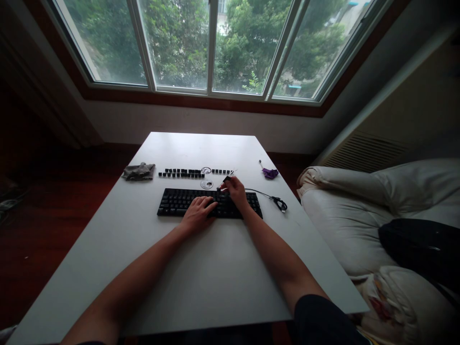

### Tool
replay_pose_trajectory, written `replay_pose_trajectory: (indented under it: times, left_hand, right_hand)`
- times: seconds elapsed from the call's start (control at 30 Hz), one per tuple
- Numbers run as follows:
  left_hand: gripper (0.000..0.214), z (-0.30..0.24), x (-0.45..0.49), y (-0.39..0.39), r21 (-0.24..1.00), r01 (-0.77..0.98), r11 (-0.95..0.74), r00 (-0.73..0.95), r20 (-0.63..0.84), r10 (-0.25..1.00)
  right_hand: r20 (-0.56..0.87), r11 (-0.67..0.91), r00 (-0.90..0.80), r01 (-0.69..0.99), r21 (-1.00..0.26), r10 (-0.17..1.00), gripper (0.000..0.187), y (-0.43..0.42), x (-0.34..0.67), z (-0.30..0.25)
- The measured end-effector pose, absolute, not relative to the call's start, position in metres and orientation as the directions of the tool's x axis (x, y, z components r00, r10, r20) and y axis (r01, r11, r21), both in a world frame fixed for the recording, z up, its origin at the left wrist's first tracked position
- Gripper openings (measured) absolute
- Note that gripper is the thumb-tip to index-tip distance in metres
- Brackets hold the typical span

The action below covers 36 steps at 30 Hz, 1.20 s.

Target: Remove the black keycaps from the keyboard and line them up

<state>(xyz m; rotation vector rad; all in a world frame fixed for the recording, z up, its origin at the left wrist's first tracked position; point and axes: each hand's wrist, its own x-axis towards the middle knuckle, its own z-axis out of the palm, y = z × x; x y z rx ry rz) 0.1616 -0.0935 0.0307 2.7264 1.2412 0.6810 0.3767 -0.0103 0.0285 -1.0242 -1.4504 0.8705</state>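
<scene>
A black keyboard (172,202) lies across the middle of the white table. My left hand (198,209) rests flat on its middle keys, fingers stretched out. Over the keyboard's upper right part, my right hand (235,191) pinches a small dark tool (227,178) with thin pale prongs; its exact kind is too small to make out. Beyond the keyboard, several loose black keycaps (181,174) stand in two rows. Two small round clear dishes, one nearer (206,184) and one farther (206,170), sit among and in front of them.
A crumpled grey cloth (139,171) lies at the table's left edge. On the right are a purple cloth (270,173) and a coiled black cable (279,204). A pale sofa (334,211) flanks the white table (201,282); a window rises behind.
</scene>
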Motion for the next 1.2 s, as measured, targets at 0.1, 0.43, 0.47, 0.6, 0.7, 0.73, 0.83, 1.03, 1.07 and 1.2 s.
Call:
replay_pose_trajectory:
  times: [0.1, 0.43, 0.47, 0.6, 0.7, 0.73, 0.83, 1.03, 1.07, 1.2]
  left_hand:
    - [0.057, 0.031, 0.162, -0.095, 0.262, 0.698, -0.666, 0.563, 0.374, 0.737]
    - [0.031, 0.041, 0.151, -0.070, 0.476, 0.713, -0.515, 0.317, 0.437, 0.842]
    - [0.029, 0.042, 0.150, -0.066, 0.495, 0.709, -0.502, 0.301, 0.432, 0.850]
    - [0.031, 0.043, 0.154, -0.057, 0.526, 0.695, -0.491, 0.310, 0.397, 0.864]
    - [0.027, 0.042, 0.159, -0.052, 0.518, 0.700, -0.491, 0.326, 0.380, 0.866]
    - [0.024, 0.042, 0.161, -0.049, 0.515, 0.703, -0.490, 0.328, 0.376, 0.866]
    - [0.017, 0.043, 0.162, -0.043, 0.513, 0.700, -0.497, 0.342, 0.370, 0.864]
    - [0.017, 0.041, 0.159, -0.036, 0.594, 0.622, -0.510, 0.360, 0.361, 0.860]
    - [0.019, 0.040, 0.159, -0.036, 0.620, 0.599, -0.506, 0.359, 0.357, 0.862]
    - [0.025, 0.036, 0.157, -0.033, 0.731, 0.508, -0.456, 0.348, 0.311, 0.885]
  right_hand:
    - [0.309, 0.309, 0.021, -0.001, -0.951, 0.951, 0.037, -0.007, 0.377, 0.031]
    - [0.319, 0.326, -0.100, 0.062, -0.943, 0.942, 0.031, -0.021, 0.359, 0.028]
    - [0.327, 0.334, -0.096, 0.075, -0.939, 0.940, 0.031, -0.021, 0.359, 0.028]
    - [0.339, 0.346, -0.119, 0.046, -0.937, 0.933, 0.028, -0.022, 0.357, 0.027]
    - [0.322, 0.325, -0.141, -0.005, -0.946, 0.936, 0.027, -0.023, 0.357, 0.026]
    - [0.317, 0.318, -0.141, -0.014, -0.948, 0.938, 0.027, -0.023, 0.357, 0.026]
    - [0.312, 0.314, -0.142, -0.012, -0.949, 0.939, 0.028, -0.022, 0.359, 0.025]
    - [0.303, 0.312, -0.145, 0.044, -0.949, 0.942, 0.030, -0.019, 0.361, 0.023]
    - [0.296, 0.306, -0.144, 0.052, -0.951, 0.944, 0.031, -0.019, 0.361, 0.024]
    - [0.273, 0.285, -0.131, 0.075, -0.956, 0.953, 0.031, -0.019, 0.361, 0.027]
